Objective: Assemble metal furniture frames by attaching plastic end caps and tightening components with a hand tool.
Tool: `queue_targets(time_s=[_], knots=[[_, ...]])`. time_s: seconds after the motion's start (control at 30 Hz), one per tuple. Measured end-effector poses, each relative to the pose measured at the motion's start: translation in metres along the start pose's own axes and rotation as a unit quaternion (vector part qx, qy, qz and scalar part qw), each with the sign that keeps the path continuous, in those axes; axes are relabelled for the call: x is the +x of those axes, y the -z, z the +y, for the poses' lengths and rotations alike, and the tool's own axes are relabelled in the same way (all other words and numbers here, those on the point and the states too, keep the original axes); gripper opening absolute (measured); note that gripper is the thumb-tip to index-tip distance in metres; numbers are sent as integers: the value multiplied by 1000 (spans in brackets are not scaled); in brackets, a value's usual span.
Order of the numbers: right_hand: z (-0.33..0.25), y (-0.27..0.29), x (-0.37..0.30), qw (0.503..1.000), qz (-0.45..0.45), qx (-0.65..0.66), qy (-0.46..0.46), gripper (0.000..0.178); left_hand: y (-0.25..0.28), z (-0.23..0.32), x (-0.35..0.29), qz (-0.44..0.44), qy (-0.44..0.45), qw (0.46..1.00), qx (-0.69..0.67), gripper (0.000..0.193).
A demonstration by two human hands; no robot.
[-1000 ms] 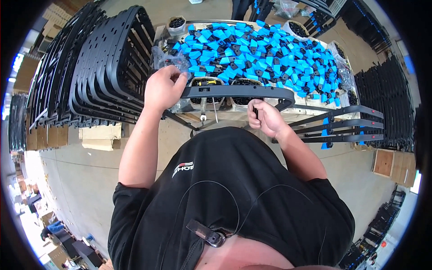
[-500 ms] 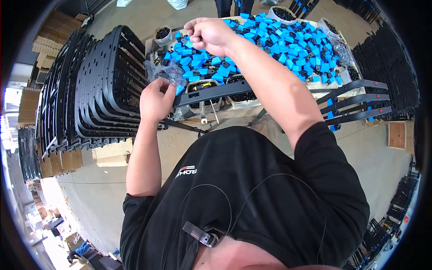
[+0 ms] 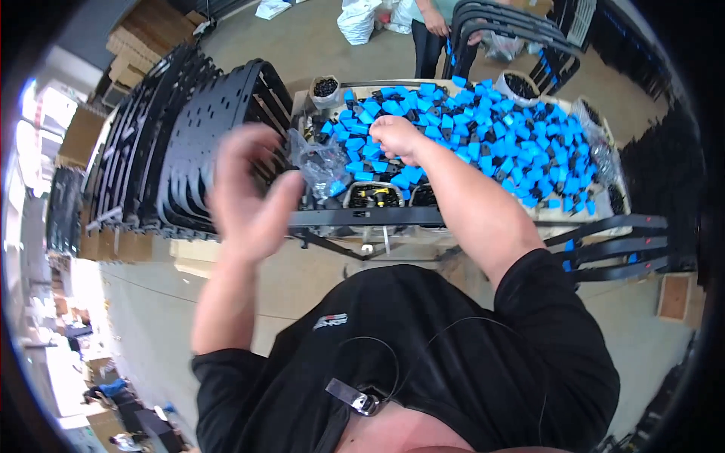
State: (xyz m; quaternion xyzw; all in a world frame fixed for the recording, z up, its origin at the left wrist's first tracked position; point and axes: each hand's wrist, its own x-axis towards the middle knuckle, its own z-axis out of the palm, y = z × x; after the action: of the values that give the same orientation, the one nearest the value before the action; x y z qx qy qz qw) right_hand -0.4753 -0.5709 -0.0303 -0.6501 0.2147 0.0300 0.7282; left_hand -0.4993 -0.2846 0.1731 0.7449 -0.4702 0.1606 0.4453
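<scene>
Your left hand [image 3: 243, 200] is now coming off the black metal frame [image 3: 340, 218], fingers spread, so it's no longer steadying that end. Frame's lying just nearside of the blue-and-black caps [image 3: 521, 143]. Right hand [image 3: 398, 140] is curling over them; can't tell if it's gripping one.

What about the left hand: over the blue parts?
No, the left hand shows against stacked black frames, left of the blue parts.

Black shirt [image 3: 453, 370], 2 short sleeves [image 3: 555, 302], chest logo [image 3: 331, 322], thin cable [image 3: 395, 365]
</scene>
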Motion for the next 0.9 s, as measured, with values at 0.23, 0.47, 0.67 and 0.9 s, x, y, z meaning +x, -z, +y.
queue_targets(time_s=[0.23,0.47,0.67,0.9], knots=[[-4,11,18,994,-41,-86,56,14,8,19,-31,164,14,966,-201,54],[-14,5,9,960,-5,-270,80,9,25,-1,-72,136,9,962,-238,50],[14,12,4,975,35,-214,51,18,40,-31,-28,150,-125,959,-204,47],[-27,16,17,979,17,-186,78,10,78,-6,-38,37,-52,966,-250,43]])
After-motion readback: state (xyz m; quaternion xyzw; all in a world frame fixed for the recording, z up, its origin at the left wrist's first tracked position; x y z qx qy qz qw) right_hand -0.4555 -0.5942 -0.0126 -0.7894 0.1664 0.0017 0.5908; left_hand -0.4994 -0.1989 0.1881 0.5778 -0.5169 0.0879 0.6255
